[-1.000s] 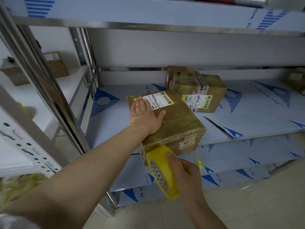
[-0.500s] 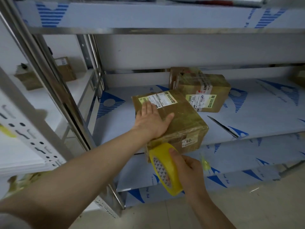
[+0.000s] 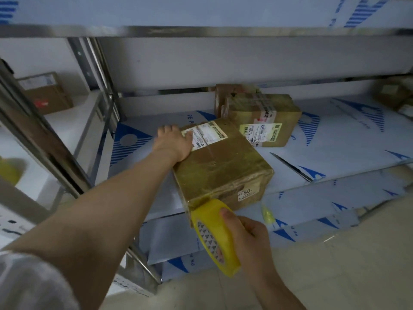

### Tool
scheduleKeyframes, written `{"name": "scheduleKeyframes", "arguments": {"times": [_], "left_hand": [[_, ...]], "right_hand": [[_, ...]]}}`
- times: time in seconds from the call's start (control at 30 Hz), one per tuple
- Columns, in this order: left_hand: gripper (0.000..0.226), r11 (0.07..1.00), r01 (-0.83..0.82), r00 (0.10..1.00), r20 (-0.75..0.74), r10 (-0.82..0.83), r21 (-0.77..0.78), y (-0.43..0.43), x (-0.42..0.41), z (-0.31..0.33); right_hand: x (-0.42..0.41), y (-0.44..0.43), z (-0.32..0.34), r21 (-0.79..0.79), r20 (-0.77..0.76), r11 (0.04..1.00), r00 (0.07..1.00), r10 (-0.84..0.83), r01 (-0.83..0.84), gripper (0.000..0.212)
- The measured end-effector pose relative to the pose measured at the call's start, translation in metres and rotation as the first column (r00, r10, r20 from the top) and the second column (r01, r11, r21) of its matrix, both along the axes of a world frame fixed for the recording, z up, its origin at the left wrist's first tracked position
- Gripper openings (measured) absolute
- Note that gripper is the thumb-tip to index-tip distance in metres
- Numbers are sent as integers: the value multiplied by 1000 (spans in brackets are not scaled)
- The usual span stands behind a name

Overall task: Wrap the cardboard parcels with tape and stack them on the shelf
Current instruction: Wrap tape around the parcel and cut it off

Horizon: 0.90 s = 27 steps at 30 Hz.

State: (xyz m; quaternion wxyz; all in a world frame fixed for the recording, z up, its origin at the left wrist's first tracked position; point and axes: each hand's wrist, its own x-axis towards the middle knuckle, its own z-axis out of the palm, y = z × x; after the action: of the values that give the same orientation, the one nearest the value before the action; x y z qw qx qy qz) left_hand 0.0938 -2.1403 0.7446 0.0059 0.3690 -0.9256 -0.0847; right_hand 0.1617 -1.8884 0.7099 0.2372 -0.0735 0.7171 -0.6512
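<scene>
A brown cardboard parcel (image 3: 223, 166) with a white label lies on the metal shelf (image 3: 335, 153), its near end jutting over the shelf's front edge. My left hand (image 3: 173, 142) lies flat on the parcel's far left corner, fingers reaching over the far edge. My right hand (image 3: 248, 238) grips a yellow tape roll (image 3: 214, 233) just below the parcel's near left corner, with tape running from the roll onto the box. Two more taped parcels (image 3: 259, 115) stand behind it on the same shelf.
A knife (image 3: 290, 166) lies on the shelf right of the parcel. Another box (image 3: 395, 95) sits at the far right, and one (image 3: 47, 92) on the neighbouring rack at left. Steel uprights (image 3: 100, 79) frame the bay. A lower shelf and tiled floor lie below.
My left hand has slid from the middle of the parcel's top to its far left corner. The tape roll stays at the near corner. The camera has moved closer.
</scene>
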Motion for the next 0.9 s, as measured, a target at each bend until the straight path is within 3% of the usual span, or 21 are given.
{"name": "scheduleKeyframes", "arguments": {"times": [0.1,0.17,0.3,0.4,0.5,0.57,0.6,0.67,0.77,0.83,0.9], "left_hand": [[75,993,-14,994,108,27,-118,14,5,5],[84,991,62,987,152,-43,-120,40,12,-1],[83,992,117,991,71,-113,-48,75,27,-7],[86,983,163,986,56,-158,-90,87,41,-8],[80,952,293,954,-88,-285,93,90,52,-5],[59,929,254,931,-328,-160,268,73,58,4],[51,940,204,903,-423,-73,273,60,59,7],[51,932,65,839,-525,142,357,33,61,6],[71,689,2,694,-497,521,725,5,61,-3],[80,553,81,621,-476,623,829,-9,57,-7],[80,422,157,607,-424,672,893,-16,51,-13]], "right_hand": [[3,0,1,-17,16,1000,1000,6,-5,50],[3,0,3,-13,-2,1000,1000,4,-4,54],[3,-2,4,-12,-17,1000,1000,1,-1,63],[2,-2,4,-9,-20,1000,1000,9,-9,61],[1,-2,2,-3,-12,1000,1000,21,-21,61],[2,0,2,0,11,1000,1000,28,-28,62],[2,1,4,-1,24,999,999,39,-39,59],[4,3,10,0,38,998,997,60,-60,46],[6,6,16,-3,90,998,994,69,-69,64],[7,8,21,-21,108,996,991,84,-82,68],[6,7,23,-24,98,994,990,105,-103,53]]}}
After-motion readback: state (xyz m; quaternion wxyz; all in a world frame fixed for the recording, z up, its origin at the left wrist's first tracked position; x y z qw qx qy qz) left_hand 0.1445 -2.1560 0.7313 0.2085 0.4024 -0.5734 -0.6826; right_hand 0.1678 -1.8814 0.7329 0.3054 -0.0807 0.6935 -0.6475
